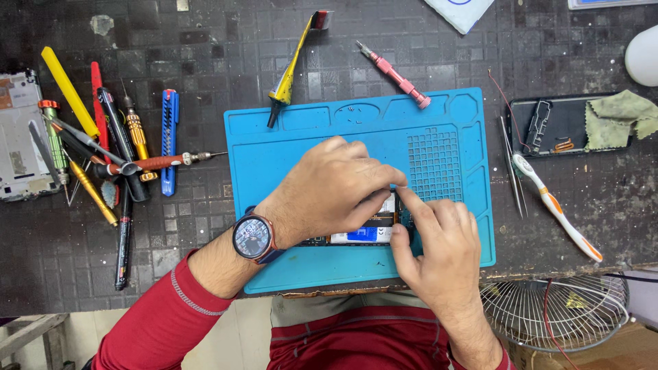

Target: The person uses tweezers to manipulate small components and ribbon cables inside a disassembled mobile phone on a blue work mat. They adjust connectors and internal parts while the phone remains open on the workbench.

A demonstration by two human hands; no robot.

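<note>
An opened phone (367, 233) lies on a blue silicone work mat (288, 137) in the middle of the bench, mostly hidden under my hands. My left hand (332, 188), with a round watch (252, 238) on the wrist, lies over the phone and pinches its upper edge. My right hand (439, 236) rests at the phone's right end, its forefinger pressing down on the inside of the phone. Whether any small part is between the fingers is hidden.
A heap of screwdrivers, pens and a blue cutter (110, 151) lies at the left, beside a bare phone frame (17, 137). A pink screwdriver (394, 74), a yellow pry tool (291, 65), tweezers (510, 164), a toothbrush (555, 209), a phone back with green cloth (569, 123) surround the mat. A fan grille (555, 305) sits below the bench edge.
</note>
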